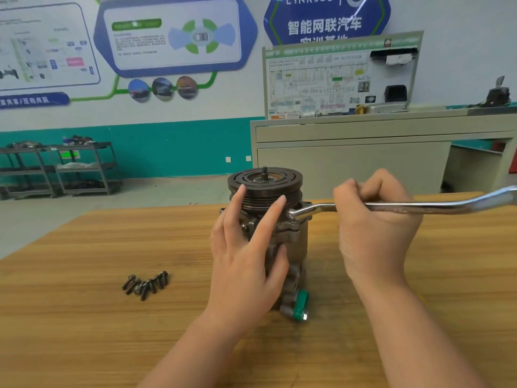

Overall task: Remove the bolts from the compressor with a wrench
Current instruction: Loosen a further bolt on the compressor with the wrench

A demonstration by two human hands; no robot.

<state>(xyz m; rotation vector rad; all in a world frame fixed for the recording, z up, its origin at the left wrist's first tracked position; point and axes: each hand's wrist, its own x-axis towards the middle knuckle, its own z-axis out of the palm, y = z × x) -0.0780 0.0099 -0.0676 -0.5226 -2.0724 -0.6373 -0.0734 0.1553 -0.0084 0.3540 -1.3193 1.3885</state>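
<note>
The compressor (291, 236) stands upright on the wooden table (84, 317), its dark grooved pulley (264, 182) on top. My left hand (246, 261) rests on its near side with straight fingers touching the pulley's rim. My right hand (375, 228) grips the shaft of a long chrome wrench (419, 207). The wrench's ring end sits on a bolt at the compressor's upper right flange (292, 215). Several loose dark bolts (145, 282) lie in a pile on the table to the left.
A green cap (301, 305) sticks out at the compressor's base. Behind the table stand a grey cabinet (363, 152) with a wiring display board (341, 77), and metal shelf racks (61, 169) at the far left against the teal wall.
</note>
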